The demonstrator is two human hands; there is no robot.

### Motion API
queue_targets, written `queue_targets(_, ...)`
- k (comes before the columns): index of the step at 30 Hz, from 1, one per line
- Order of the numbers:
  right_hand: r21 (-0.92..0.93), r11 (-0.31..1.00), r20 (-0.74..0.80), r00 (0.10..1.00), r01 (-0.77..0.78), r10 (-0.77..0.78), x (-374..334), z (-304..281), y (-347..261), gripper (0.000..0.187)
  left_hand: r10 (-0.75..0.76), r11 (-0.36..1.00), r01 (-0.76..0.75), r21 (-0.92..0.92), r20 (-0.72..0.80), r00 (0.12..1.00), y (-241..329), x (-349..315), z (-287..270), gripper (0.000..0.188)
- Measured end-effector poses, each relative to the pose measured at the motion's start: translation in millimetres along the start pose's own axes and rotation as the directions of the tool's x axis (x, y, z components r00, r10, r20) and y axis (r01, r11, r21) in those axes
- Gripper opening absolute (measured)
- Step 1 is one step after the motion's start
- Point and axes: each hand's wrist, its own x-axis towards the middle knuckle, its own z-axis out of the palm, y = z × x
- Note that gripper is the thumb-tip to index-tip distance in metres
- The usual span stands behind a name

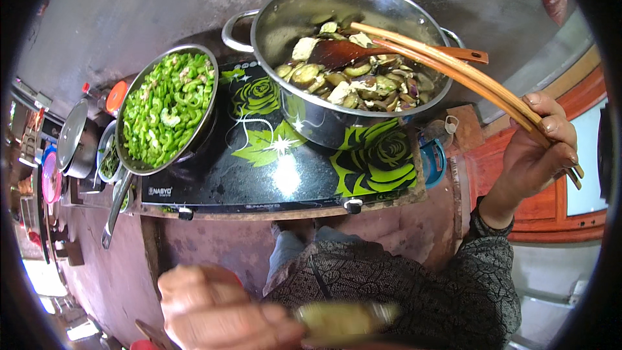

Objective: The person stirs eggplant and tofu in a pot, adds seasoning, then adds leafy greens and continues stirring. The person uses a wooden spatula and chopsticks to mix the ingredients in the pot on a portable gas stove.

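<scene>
My right hand (534, 149) is closed round a pair of long wooden chopsticks (453, 71), whose far ends reach over the rim into a large steel pot (304, 105). Inside lie sliced eggplant (382, 84) and pale, soft-looking chunks (304, 48). A dark wooden spatula (343, 53) rests there too, its handle across the right rim. Low in the view, my left hand (223, 314) is closed and smeared by motion. At its fingertips is a blurred yellow-green piece (343, 319) that I cannot make out. A bit of red shows behind that hand.
Pot and frying pan (122, 167) stand on a black glass cooktop (220, 175) with green flower prints. The pan holds chopped green vegetables; its handle juts out toward me. Further left are a lidded pot (74, 139) and a bowl of greens (109, 162). A wall rises behind.
</scene>
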Motion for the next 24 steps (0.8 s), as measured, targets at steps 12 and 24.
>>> queue_targets(12,-0.100,0.995,0.106,0.994,0.009,0.002,1,-3,-9,0.035,-0.181,0.904,-0.021,-0.428,-0.426,0.887,4,20,64,0.020)
queue_targets(24,0.428,0.904,0.562,0.791,-0.028,-0.242,-3,45,-24,0.024,-0.519,0.050,0.520,-0.852,0.423,0.743,-33,39,109,0.072)
